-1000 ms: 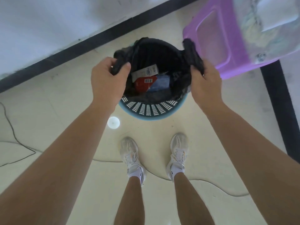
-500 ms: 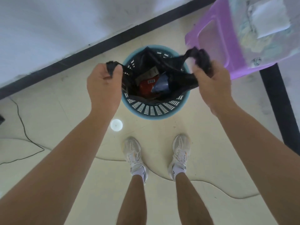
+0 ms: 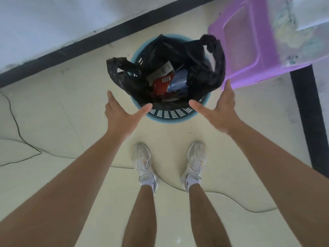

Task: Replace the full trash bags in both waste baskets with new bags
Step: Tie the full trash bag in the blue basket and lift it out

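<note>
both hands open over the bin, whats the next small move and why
Probably grip a bag handle in each hand. The left hand and right hand are open and empty, the black trash bag sits full in the blue basket, and its left handle and right handle stand loose.

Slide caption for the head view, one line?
Open left hand and right hand hover beside a full black trash bag sitting in the blue waste basket, next to a purple stool.

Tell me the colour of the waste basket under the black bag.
Light blue waste basket, its slotted wall showing white gaps; the head view shows it best.
</note>
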Tool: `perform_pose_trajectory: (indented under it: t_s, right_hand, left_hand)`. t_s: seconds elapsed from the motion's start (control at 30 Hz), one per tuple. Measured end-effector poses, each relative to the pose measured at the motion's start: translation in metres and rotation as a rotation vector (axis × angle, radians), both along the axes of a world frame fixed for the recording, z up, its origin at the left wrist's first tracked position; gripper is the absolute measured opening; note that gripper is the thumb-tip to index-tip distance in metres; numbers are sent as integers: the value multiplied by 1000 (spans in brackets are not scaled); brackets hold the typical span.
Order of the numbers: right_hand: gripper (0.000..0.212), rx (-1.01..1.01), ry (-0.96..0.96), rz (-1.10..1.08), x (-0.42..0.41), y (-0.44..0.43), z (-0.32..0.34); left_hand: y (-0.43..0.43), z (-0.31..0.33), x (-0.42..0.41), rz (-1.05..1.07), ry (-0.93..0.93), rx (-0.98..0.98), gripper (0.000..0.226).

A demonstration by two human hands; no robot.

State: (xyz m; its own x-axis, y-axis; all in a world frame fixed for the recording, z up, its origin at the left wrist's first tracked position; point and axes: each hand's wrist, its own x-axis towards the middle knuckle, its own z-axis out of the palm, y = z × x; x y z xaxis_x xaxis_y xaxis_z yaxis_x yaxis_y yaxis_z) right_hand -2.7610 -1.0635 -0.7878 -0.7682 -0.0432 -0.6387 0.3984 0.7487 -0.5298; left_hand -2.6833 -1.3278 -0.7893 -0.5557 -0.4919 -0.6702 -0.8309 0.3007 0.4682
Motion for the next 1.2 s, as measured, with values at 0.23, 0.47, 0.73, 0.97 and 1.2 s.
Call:
perform_pose_trajectory:
  t_s: [0.23, 0.47, 0.73, 0.97, 1.2]
  right_hand:
    - [134, 124, 134, 87, -45, -28, -37]
    - [55, -179, 389, -109, -89, -95, -38]
    - [36, -26, 132, 160, -59, -78, -39]
    - [35, 183, 191, 180, -74, -66, -37]
    - [24, 205, 186, 684, -59, -66, -15]
  left_hand:
    - [-7, -40, -56, -69, 84, -127, 121]
    - [17, -7, -108, 251, 532, 155, 43]
    - [10, 9, -89, 858, 332, 654, 49]
    - [3, -8, -81, 303, 351, 293, 23]
    - [16, 9, -78, 142, 326, 815, 6]
